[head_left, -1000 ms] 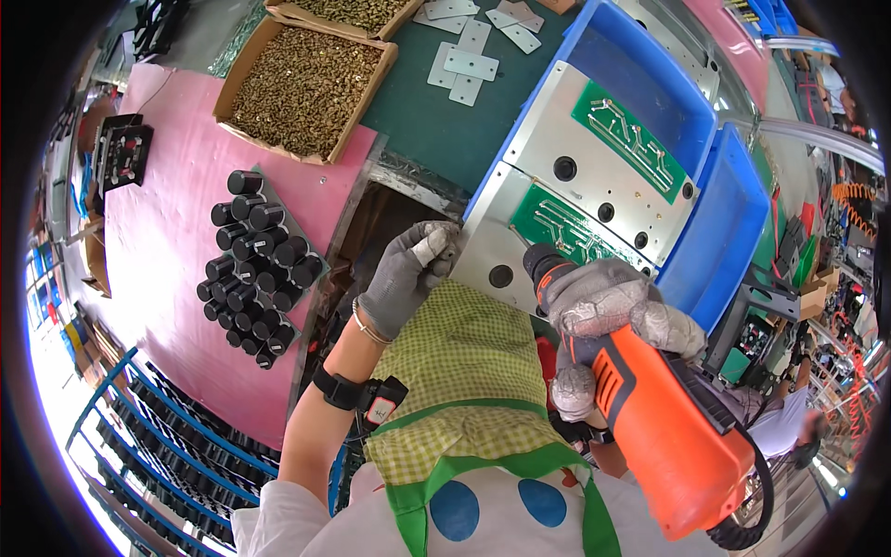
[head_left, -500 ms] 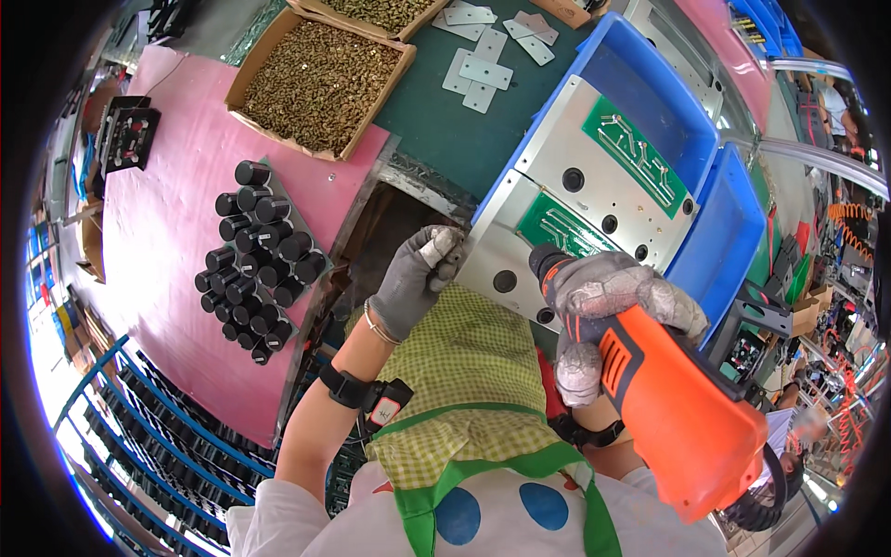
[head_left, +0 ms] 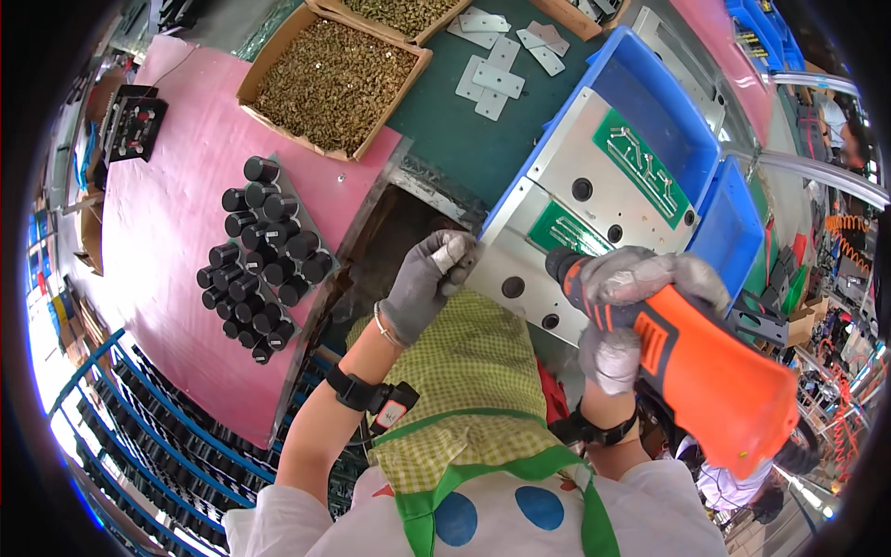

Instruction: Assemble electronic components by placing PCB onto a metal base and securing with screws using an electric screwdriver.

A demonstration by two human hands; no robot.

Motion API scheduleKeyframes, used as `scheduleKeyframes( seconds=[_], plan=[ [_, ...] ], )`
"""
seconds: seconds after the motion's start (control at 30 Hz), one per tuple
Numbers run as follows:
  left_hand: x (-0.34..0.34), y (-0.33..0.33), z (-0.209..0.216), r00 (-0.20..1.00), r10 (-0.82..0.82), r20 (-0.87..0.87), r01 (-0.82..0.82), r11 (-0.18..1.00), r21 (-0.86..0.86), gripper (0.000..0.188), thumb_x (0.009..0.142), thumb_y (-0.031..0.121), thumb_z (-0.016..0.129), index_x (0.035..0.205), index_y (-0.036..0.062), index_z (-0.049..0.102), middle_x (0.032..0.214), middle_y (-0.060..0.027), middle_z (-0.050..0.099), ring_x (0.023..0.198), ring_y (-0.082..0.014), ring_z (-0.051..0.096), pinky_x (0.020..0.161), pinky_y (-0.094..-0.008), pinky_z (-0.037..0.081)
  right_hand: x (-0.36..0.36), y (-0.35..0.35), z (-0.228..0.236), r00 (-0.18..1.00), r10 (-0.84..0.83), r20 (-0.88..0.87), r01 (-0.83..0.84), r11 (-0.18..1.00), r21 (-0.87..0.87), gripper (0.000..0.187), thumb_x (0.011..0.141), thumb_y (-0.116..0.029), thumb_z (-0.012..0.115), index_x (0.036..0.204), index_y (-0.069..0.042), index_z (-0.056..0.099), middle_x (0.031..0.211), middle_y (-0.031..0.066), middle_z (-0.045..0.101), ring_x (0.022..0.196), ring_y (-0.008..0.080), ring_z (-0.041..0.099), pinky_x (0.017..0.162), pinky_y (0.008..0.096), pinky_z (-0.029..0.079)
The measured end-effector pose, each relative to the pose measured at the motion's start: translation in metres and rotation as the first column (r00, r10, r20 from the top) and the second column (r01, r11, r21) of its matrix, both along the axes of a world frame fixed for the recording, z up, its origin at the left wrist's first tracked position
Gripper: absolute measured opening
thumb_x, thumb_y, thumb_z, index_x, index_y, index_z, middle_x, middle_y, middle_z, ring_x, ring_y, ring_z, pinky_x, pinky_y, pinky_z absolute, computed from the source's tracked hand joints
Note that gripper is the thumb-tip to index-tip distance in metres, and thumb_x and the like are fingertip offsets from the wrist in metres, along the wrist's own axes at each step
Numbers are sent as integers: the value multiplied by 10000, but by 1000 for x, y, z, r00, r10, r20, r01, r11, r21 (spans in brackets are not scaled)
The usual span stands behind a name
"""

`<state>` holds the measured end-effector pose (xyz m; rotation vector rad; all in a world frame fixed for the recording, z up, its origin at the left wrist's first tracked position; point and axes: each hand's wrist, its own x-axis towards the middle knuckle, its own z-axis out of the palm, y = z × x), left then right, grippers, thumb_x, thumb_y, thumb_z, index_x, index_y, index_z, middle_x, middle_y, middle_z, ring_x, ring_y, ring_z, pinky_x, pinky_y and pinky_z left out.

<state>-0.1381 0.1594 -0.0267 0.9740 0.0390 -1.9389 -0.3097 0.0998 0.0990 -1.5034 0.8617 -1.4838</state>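
Observation:
My right hand (head_left: 640, 297), in a grey glove with worn pale fingertips, grips an orange power drill (head_left: 724, 376). The drill's black nose points left, over the near metal panel (head_left: 501, 256) and beside its green circuit board (head_left: 564, 228). My left hand (head_left: 434, 274), gloved as well, is closed with its fingers curled at the panel's left corner. Whatever its fingertips hold is hidden. A second metal panel (head_left: 563, 153) with a longer green board (head_left: 640, 167) lies just beyond. Both panels have round black fittings and rest at a blue bin (head_left: 673, 111).
Left, a pink-covered table (head_left: 176, 278) carries many black cylinders (head_left: 264, 251) standing on a plate. Cardboard boxes of small brass-coloured parts (head_left: 334, 84) and loose metal plates (head_left: 497, 79) lie at the back. Another blue bin (head_left: 724, 227) stands right. A blue rack (head_left: 139, 408) is lower left.
The drill has shifted right and upward with my right hand, its nose moving off the green board's edge. The whole view has moved slightly; my left hand stays closed by the panel corner.

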Motion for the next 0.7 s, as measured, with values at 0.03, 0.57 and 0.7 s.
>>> scheduleKeyframes(
  seconds=[0.03, 0.57, 0.7],
  plan=[
    [0, -3, 1, 1000, -6, 13, 6, 1000, 11, 157, 870, 187, 562, 932, 44, 562, 720, 11, 530, 514, -38, 401, 430, -156, 321, 1, -6, 3, 1000, 1, -1, -1, 1000, -5, 541, 697, -223, 739, 1068, 32, 439, 727, 84, 543, 593, 163, 533, 523, 291, 450],
    [-15, -50, 45, 942, -214, 259, 244, 966, -88, 391, 884, 325, 505, 1111, 6, 509, 913, -18, 538, 741, -62, 502, 606, -185, 404, -40, -49, 21, 992, 108, 63, -109, 994, 8, 488, 707, -257, 744, 997, 13, 458, 758, 120, 574, 623, 228, 585, 572, 348, 502],
    [-37, -68, 43, 950, -271, 159, 292, 947, -133, 416, 902, 340, 479, 1145, 4, 500, 884, -8, 527, 708, -55, 467, 583, -171, 376, -41, -28, 40, 972, 124, 201, -98, 986, -135, 583, 770, -266, 640, 1207, 3, 363, 870, 52, 512, 663, 147, 487, 613, 289, 387]
  ],
)
